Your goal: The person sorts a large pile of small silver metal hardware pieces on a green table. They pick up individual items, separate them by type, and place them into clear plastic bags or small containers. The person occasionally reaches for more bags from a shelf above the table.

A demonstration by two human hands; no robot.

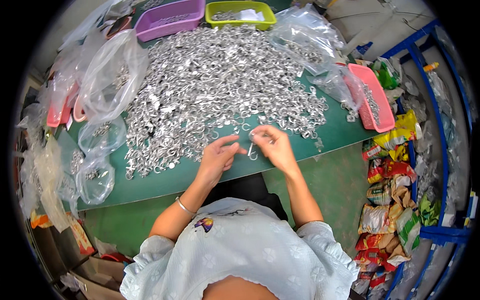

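Near the front edge of the table, my right hand (275, 147) pinches a small silver metal piece (251, 150) between thumb and fingertips. The piece hangs down and has a curved, hook-like lower end; its exact kind is too small to tell. My left hand (218, 157) is just to its left, index finger and thumb stretched toward the piece and the other fingers curled in. Nothing shows in the left hand, and its fingertips look slightly apart from the piece. Beyond both hands spreads a large heap of small silver metal parts (215, 80), many ring- or hook-shaped.
A green tabletop (145, 187) bears the heap. At the back stand a purple basket (172, 22) and a lime-green basket (240, 22); a pink basket (370, 97) is at the right. Clear plastic bags (112, 75) crowd the left. Blue shelving (435, 105) and colourful packages (380, 217) line the right.
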